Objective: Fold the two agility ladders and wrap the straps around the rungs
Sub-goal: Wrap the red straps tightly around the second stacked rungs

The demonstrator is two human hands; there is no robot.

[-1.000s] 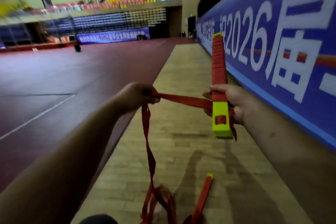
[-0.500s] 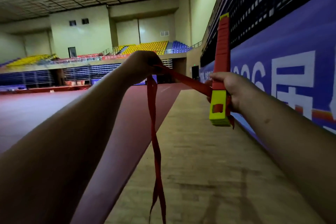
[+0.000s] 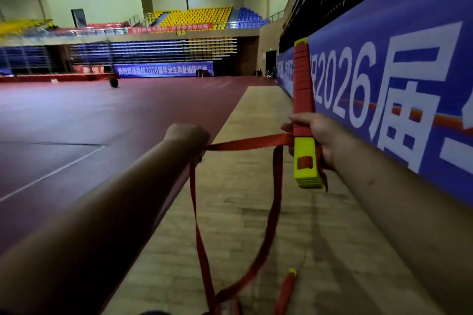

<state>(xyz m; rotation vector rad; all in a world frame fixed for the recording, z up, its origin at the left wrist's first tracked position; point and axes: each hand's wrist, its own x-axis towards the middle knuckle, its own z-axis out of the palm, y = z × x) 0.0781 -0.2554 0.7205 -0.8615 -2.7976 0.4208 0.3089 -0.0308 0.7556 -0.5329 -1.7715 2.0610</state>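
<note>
Rung bundle, yellow-ended, upright in the gripping right hand, held above the wooden floor beside the blue banner. Left hand fisted round the red strap, drawn taut sideways. Recommended: keep tension, lay each turn flat beside the last. Half a second ago the strap slanted upward; now it is level, with a slack loop beneath.
</note>
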